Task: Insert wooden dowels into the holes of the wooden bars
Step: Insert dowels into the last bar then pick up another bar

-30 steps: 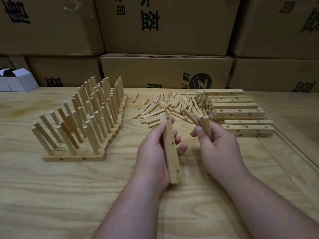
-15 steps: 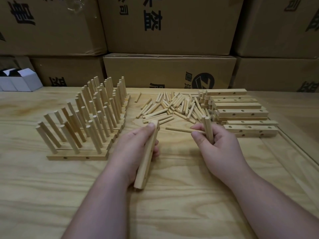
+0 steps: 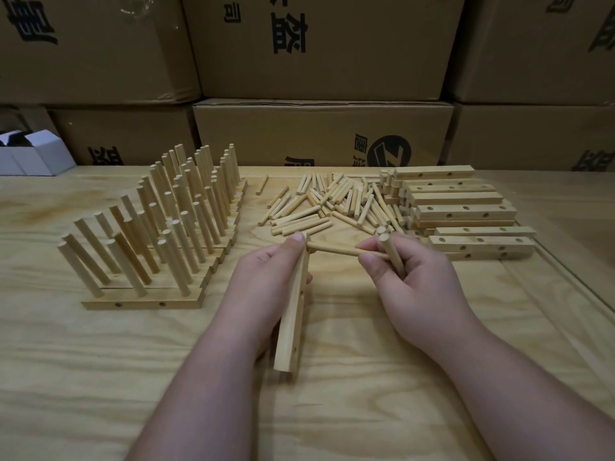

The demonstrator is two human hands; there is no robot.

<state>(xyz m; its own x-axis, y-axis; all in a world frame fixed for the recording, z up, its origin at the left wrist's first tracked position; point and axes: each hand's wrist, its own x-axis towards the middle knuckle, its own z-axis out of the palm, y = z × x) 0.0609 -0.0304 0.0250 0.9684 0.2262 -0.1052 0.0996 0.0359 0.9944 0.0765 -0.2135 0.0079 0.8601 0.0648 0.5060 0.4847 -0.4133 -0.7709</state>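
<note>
My left hand (image 3: 266,281) grips a wooden bar (image 3: 292,314) that stands on edge, its near end low by the table, holes facing right. My right hand (image 3: 412,281) holds several dowels: one dowel (image 3: 336,250) lies level between thumb and forefinger with its tip at the bar's far end, and two more dowels (image 3: 391,252) stick up from the fist. Loose dowels (image 3: 332,204) lie in a pile behind my hands. Empty bars (image 3: 466,207) are stacked at the right.
Finished bars with upright dowels (image 3: 173,221) stand in rows on the left of the plywood table (image 3: 100,377). Cardboard boxes (image 3: 319,134) wall off the back. A small white box (image 3: 36,158) sits at the far left. A raised table edge (image 3: 565,281) runs along the right.
My left hand turned the bar onto its edge and lowered it toward the table. My right hand brought one dowel level, tip now at the bar's far end.
</note>
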